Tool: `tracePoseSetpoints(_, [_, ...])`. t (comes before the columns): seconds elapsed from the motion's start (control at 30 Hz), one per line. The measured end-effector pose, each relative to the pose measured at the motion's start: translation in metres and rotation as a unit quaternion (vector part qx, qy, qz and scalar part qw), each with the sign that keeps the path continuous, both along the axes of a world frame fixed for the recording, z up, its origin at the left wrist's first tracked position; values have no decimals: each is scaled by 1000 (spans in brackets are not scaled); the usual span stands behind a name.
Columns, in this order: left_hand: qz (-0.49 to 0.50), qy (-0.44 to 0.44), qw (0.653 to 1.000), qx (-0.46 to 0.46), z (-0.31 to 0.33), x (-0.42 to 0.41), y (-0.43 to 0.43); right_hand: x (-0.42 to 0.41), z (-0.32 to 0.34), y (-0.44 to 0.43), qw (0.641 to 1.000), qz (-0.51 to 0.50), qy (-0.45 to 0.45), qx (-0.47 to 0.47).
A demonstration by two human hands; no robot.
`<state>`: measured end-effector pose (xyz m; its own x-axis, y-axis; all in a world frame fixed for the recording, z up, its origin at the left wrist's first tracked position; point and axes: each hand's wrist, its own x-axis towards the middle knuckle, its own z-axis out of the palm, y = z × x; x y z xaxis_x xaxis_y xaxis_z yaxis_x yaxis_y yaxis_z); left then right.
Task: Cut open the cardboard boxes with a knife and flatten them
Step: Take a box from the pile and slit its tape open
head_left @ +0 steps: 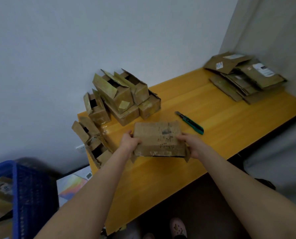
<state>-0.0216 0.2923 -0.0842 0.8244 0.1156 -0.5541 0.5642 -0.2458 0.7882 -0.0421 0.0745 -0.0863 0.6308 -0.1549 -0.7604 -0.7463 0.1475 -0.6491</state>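
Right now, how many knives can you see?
1. The knife lies on the table, right of the box that the left hand and right hand hold. Others could hide under the flattened stack.

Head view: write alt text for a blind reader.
The left hand and right hand grip a cardboard box by its ends at a yellow table. A green utility knife lies to its right; opened boxes pile at back left, flattened cardboard at far right.

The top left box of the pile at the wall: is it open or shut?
Open: the box has its flaps raised, and its dark inside shows.
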Motion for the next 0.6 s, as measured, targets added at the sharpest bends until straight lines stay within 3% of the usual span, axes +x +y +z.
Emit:
tracePoseSetpoints(0.17, [-9, -3, 1000, 18, -8, 1, -9, 12, -24, -2, 999, 41, -14, -16])
tracePoseSetpoints(0.33, [-2, -12, 992, 126, -19, 16, -24, 35, -36, -8, 997, 76, -17, -22])
tracePoseSetpoints(0.6, [-38, 63, 962, 263, -49, 32, -55, 76, -57, -13, 982, 155, -87, -60])
